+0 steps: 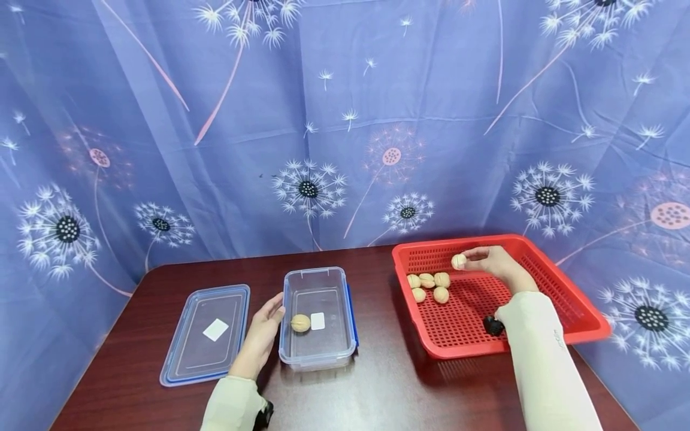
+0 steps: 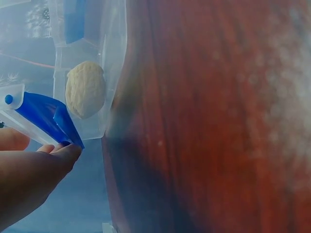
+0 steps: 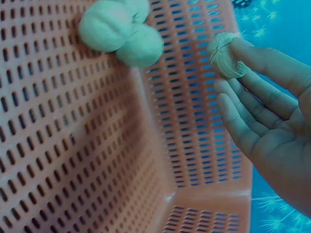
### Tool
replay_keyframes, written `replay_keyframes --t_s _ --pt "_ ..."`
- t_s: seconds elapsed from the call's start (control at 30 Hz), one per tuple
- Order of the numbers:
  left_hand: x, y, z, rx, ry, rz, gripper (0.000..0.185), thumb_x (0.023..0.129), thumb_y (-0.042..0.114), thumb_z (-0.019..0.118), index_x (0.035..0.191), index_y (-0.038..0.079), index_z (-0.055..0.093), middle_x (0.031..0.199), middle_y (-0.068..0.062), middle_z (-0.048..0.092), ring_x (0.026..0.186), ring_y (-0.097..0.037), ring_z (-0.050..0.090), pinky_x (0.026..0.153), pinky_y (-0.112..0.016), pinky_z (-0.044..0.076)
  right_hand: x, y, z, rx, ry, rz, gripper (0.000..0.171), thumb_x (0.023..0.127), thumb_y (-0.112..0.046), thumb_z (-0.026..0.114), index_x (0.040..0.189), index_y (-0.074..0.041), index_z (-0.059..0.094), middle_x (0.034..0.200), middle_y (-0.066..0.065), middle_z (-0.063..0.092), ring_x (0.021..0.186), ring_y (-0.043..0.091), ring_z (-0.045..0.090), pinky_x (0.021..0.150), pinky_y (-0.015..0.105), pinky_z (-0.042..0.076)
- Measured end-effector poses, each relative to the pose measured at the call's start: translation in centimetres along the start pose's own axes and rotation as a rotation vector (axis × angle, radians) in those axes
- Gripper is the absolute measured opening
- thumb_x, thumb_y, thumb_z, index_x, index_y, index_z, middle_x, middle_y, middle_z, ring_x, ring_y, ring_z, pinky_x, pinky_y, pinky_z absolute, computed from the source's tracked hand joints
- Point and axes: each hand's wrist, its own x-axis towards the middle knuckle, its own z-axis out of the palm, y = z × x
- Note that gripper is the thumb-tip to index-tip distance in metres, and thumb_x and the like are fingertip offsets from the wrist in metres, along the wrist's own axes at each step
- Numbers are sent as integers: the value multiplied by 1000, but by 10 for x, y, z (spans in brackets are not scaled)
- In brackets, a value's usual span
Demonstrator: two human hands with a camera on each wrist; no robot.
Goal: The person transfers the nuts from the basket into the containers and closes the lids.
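In the head view, my right hand [image 1: 498, 266] pinches a walnut [image 1: 459, 261] between thumb and fingertips, raised over the far part of a red basket [image 1: 584, 314]. The right wrist view shows this walnut [image 3: 226, 56] at the fingertips, near the slotted basket wall. Several more walnuts [image 1: 441, 294] lie on the basket's left side. My left hand [image 1: 262, 335] holds the left side of a clear plastic container [image 1: 318, 360]; up close, its thumb and fingers grip a blue latch [image 2: 48, 116] there. One walnut [image 1: 300, 323] sits inside the container, beside a white label.
Left of the container, a clear lid [image 1: 207, 347] with a blue edge and a white label lies flat on the dark wooden table [image 1: 388, 395]. Another blue latch [image 1: 353, 317] hangs along the container's right side. A blue dandelion-print curtain [image 1: 345, 149] hangs behind the table.
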Motion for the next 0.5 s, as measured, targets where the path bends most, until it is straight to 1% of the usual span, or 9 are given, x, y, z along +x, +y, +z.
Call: replay_keyframes --t_s 0.17,0.33,0.4,0.5 --pt "0 -2 -1 11 -7 19 45 101 0 37 145 -9 30 149 -30 29 141 -37 23 117 -49 16 -3 -15 -1 8 43 -28 58 90 -29 69 132 6 52 128 29 55 119 44 49 98 54 43" --pt "0 -2 -2 22 -1 19 46 101 1 38 145 -8 30 150 -29 30 141 -36 23 117 -48 16 -5 -34 -1 7 85 -61 58 90 -31 69 131 6 51 126 28 57 116 42 53 97 51 45" --pt "-1 -1 -1 22 1 15 46 101 1 38 146 -7 31 150 -29 30 141 -36 23 117 -48 16 -7 -41 0 -2 99 -78 58 90 -32 68 131 6 52 125 28 58 114 40 55 94 47 47" --pt "-1 1 0 20 5 11 45 102 2 37 146 -8 30 149 -30 29 141 -37 23 117 -49 17 -9 -51 2 -19 124 -123 56 89 -31 69 128 7 54 121 27 61 111 37 58 90 36 50"
